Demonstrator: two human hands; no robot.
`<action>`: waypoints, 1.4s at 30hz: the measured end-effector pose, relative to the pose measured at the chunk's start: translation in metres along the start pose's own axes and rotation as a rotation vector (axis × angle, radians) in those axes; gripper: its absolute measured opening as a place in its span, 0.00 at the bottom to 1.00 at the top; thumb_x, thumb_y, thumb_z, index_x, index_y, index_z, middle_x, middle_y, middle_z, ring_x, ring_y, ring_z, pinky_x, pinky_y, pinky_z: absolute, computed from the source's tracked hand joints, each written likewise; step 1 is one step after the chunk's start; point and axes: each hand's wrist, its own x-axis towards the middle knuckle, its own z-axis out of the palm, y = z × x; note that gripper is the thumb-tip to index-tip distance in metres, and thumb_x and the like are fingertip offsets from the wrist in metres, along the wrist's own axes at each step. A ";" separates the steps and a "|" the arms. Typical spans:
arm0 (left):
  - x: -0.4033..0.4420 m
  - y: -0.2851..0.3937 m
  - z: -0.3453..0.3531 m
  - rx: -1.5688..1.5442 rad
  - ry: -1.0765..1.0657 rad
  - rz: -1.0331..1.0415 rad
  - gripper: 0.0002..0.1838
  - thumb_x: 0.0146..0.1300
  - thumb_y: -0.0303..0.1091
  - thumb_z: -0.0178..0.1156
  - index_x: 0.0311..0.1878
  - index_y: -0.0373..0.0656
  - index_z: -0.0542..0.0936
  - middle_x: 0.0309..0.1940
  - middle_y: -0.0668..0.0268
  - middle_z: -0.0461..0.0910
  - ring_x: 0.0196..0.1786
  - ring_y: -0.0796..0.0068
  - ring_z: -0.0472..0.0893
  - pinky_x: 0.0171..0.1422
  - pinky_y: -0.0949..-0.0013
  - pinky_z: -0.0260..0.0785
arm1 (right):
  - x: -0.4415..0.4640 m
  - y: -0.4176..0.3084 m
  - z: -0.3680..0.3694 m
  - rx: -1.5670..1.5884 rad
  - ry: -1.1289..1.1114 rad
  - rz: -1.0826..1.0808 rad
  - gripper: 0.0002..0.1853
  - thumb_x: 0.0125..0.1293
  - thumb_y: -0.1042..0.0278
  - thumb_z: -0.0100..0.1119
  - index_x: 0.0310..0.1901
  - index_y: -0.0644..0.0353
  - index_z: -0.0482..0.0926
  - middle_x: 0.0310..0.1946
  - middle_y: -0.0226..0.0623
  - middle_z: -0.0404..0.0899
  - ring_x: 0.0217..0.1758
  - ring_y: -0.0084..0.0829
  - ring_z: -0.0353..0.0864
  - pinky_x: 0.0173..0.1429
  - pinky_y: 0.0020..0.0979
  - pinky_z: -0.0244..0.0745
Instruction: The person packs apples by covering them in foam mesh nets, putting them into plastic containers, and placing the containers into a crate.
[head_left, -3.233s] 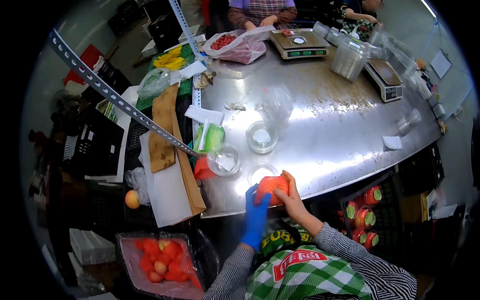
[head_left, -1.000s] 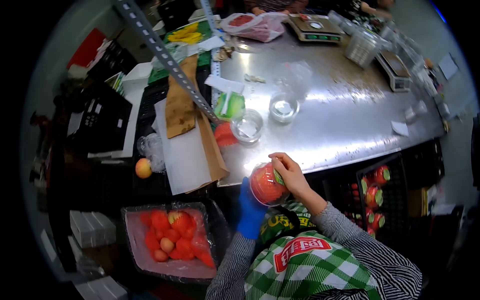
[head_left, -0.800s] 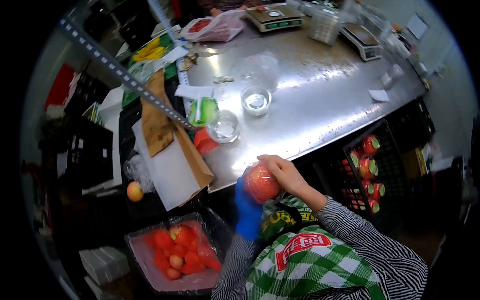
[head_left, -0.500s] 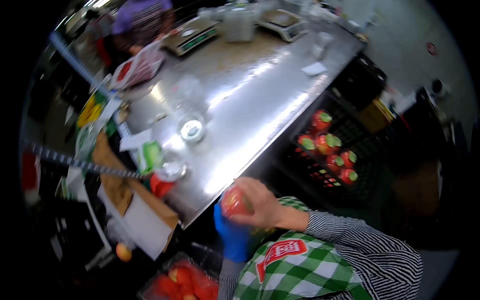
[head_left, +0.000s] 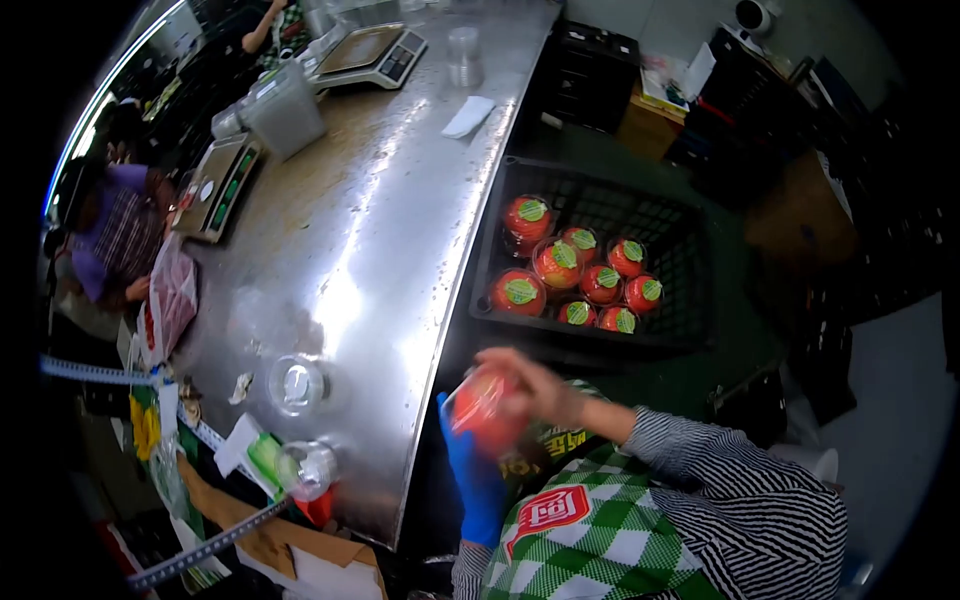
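Note:
My left hand (head_left: 472,492), in a blue glove, cups a clear plastic cup of red fruit (head_left: 488,408) from the left and below. My right hand (head_left: 545,388), bare and blurred, has its fingers on the cup's upper right side. Both hands hold it just off the table's near edge, in front of my checked apron (head_left: 610,525). Whether the fruit is apple or tomato I cannot tell. To the upper right, a black crate (head_left: 680,270) contains several similar packed red fruits (head_left: 556,262) with green leaf-shaped labels.
Clear cups (head_left: 298,385) and a green label roll (head_left: 265,458) lie on the steel table (head_left: 400,270) at left. Two scales (head_left: 370,55) and a plastic tub (head_left: 283,110) stand farther back. A person (head_left: 120,220) is across the table beside a pink bag (head_left: 172,300).
My view has swung right, toward the crate, so the table now appears farther left. The packed fruit remains between my hands. The loose fruit at the lower left has left the view.

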 end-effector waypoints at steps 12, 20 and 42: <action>0.074 -0.009 -0.023 0.280 0.072 -0.325 0.26 0.73 0.42 0.49 0.66 0.33 0.68 0.52 0.54 0.79 0.52 0.66 0.81 0.57 0.66 0.72 | 0.076 0.092 -0.292 -0.272 1.294 0.140 0.38 0.62 0.40 0.58 0.63 0.64 0.66 0.61 0.50 0.70 0.62 0.46 0.72 0.67 0.42 0.65; 0.077 -0.025 -0.094 0.469 0.228 -0.204 0.23 0.71 0.44 0.51 0.61 0.36 0.73 0.49 0.56 0.81 0.49 0.67 0.81 0.56 0.67 0.72 | 0.127 0.167 -0.326 -0.807 1.075 0.532 0.45 0.64 0.32 0.49 0.69 0.64 0.58 0.63 0.66 0.64 0.67 0.61 0.64 0.67 0.53 0.62; -0.062 -0.006 -0.084 -0.152 1.093 0.041 0.19 0.71 0.38 0.53 0.57 0.35 0.77 0.47 0.56 0.82 0.50 0.68 0.82 0.56 0.68 0.72 | 0.306 0.027 0.242 -1.314 -0.652 -1.038 0.23 0.65 0.63 0.54 0.59 0.64 0.70 0.59 0.50 0.71 0.71 0.47 0.62 0.66 0.60 0.54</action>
